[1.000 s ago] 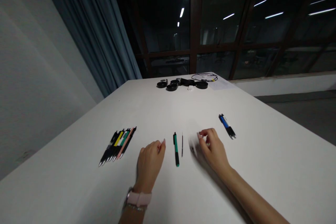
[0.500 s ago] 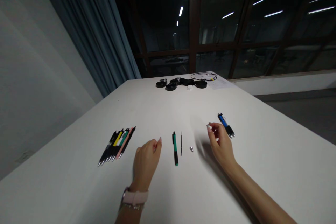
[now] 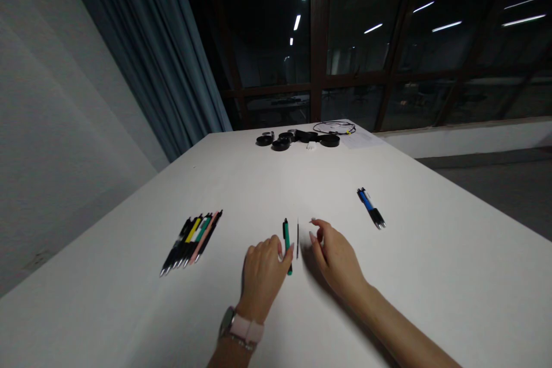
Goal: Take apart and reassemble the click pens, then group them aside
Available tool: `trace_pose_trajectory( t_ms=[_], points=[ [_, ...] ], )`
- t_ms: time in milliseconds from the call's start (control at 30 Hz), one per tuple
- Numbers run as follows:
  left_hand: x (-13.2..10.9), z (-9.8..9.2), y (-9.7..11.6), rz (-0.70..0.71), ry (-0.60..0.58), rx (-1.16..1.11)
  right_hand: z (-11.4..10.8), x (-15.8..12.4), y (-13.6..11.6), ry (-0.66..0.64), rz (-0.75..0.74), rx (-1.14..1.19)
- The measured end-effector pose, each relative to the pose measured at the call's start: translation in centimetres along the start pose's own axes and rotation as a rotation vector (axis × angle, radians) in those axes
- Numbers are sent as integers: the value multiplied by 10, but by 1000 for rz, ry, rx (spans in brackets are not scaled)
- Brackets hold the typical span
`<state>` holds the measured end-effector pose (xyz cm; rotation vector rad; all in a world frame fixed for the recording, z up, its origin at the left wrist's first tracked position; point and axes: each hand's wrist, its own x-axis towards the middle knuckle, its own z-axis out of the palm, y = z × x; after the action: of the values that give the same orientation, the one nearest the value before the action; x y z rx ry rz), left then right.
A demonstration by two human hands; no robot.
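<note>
A green and black pen (image 3: 287,232) lies on the table in front of me, its clip end pointing away. My left hand (image 3: 264,270) is at its middle, with the thumb over the barrel and the fingers curled along its left side. Just right of the pen lies a thin dark ink refill (image 3: 297,240). My right hand (image 3: 338,259) hovers right of the refill, thumb and index finger apart and nothing visible between them. The small silver pen tip is hidden, apparently by the right hand.
A row of several pens (image 3: 192,244) lies on the left of the white table (image 3: 241,184). Blue and white pens (image 3: 371,208) lie together at the right. Black tape-like rolls (image 3: 281,144) and a looped cable (image 3: 334,126) sit at the far end.
My left hand has moved right onto the green pen. My right hand has moved left and nearer, away from the blue pens toward the refill, covering the silver tip's spot.
</note>
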<state>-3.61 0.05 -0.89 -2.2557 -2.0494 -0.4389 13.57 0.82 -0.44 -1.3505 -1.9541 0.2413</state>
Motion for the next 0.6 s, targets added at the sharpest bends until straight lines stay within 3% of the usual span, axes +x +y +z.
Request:
trace_pose_trajectory(
  t_ms=[133,333,600],
  points=[
    [1,-5,-7,-40,-70,18,9,0,-8,-97,-85,-187],
    [3,-11,-12,-60,-116,68,11,3,-29,-374,-172,-380],
    [6,-17,-15,-103,-177,52,25,18,-53,-493,-73,-510]
  ],
)
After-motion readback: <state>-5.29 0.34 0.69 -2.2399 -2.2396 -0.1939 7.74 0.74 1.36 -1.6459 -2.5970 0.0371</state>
